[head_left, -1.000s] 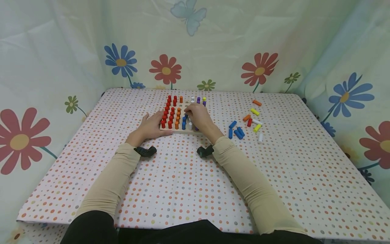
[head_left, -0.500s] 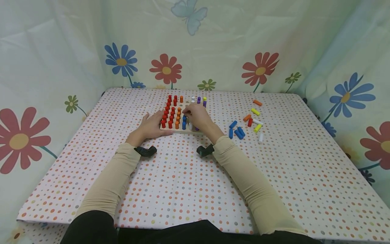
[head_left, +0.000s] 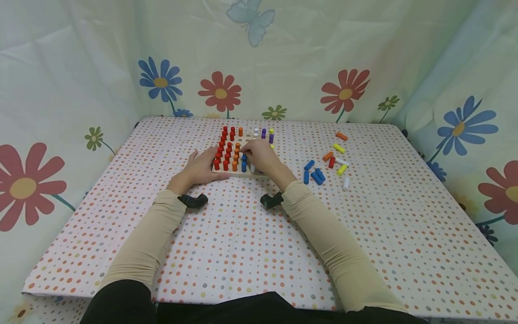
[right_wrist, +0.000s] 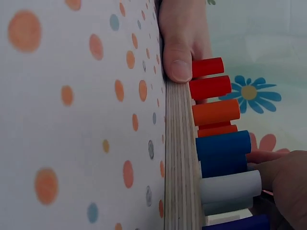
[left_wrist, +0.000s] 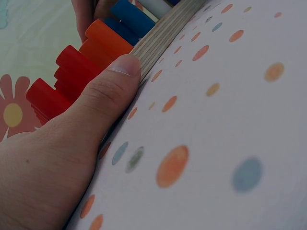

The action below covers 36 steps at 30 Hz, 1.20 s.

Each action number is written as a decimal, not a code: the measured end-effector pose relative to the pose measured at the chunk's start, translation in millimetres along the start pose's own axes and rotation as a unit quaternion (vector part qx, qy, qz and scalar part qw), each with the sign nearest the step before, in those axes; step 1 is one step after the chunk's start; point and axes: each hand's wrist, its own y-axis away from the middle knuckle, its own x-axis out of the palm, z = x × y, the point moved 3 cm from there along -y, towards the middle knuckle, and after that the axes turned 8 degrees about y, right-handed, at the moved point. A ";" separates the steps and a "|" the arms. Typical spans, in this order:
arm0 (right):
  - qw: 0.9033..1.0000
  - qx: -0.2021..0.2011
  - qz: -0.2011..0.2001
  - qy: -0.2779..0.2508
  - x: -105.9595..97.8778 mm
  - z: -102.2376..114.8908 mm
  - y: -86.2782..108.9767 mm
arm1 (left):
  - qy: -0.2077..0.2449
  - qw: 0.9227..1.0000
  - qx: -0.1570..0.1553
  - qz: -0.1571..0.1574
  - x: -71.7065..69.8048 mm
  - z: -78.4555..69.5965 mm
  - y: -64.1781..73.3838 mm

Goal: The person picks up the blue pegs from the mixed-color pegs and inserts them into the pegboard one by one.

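Observation:
A wooden pegboard [head_left: 238,174] bears upright pegs in columns by colour: red pegs [head_left: 216,165], orange pegs [head_left: 234,166], blue pegs [head_left: 244,167], then white and purple ones. My left hand [head_left: 200,170] rests against the board's front left corner. Its thumb [left_wrist: 115,81] presses the front edge, fingers stretched along the left side. My right hand [head_left: 261,153] reaches over the board, its thumb and fingertips pinching a blue peg behind the front blue one. In the right wrist view, blue pegs [right_wrist: 223,142] and a white peg [right_wrist: 231,187] partly cover those fingers.
Right of the board, several loose blue pegs [head_left: 317,176] lie on the dotted cloth [head_left: 226,252]. Beyond them are loose orange, yellow, red and white pegs [head_left: 346,183]. A flowered curtain [head_left: 299,58] surrounds the table. Both wrists carry dark cameras [head_left: 193,201].
The right hand has shifted slightly left and toward the front, and the blue peg under its fingertips now stands in line behind the front blue peg. The left hand has stayed put.

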 end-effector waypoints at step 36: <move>1.000 0.008 0.001 -0.001 2.7 -0.9 2.6 | 0.008 1.000 0.001 0.003 0.5 0.4 -0.8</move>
